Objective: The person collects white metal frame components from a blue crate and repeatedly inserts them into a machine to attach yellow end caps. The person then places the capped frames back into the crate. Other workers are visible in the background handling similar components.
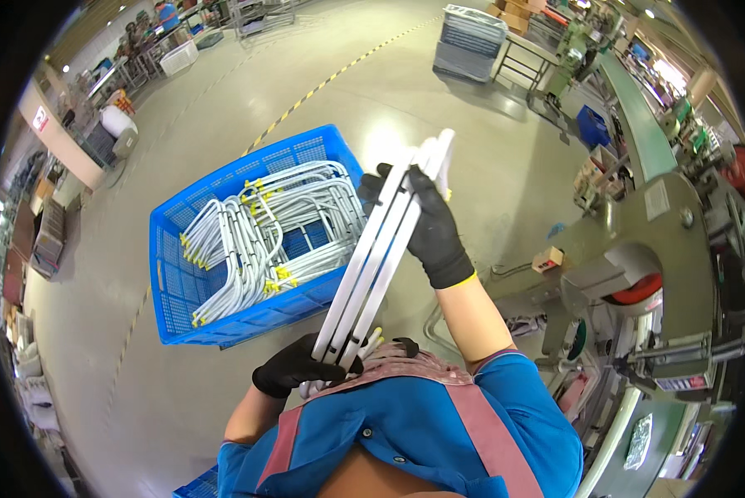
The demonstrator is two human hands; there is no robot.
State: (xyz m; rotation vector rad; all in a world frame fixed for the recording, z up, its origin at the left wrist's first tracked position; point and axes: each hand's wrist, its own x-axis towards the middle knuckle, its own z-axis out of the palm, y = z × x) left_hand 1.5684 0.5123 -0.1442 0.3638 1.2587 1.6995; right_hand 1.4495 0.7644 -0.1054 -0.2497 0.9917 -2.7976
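Two gloved hands (437, 226) (293, 368), pale tubes (361, 267) gripped, some fingers (371, 187) hidden behind

Floor (405, 95): bright; I log a white glare patch just beyond the tubes (356, 261).
Tubes: pale, upper ends nearly washed out on my feed.
Upper-right light (669, 73): blown out; lamp or window, I cannot tell.
Shadow: soft, on floor right of the tubes; darker below the grey tubs (464, 62).
Crate (173, 286): sharp; I can make out its mesh.
Far corners: detail small, soft.
Rim: black surround, straight edges bowed.
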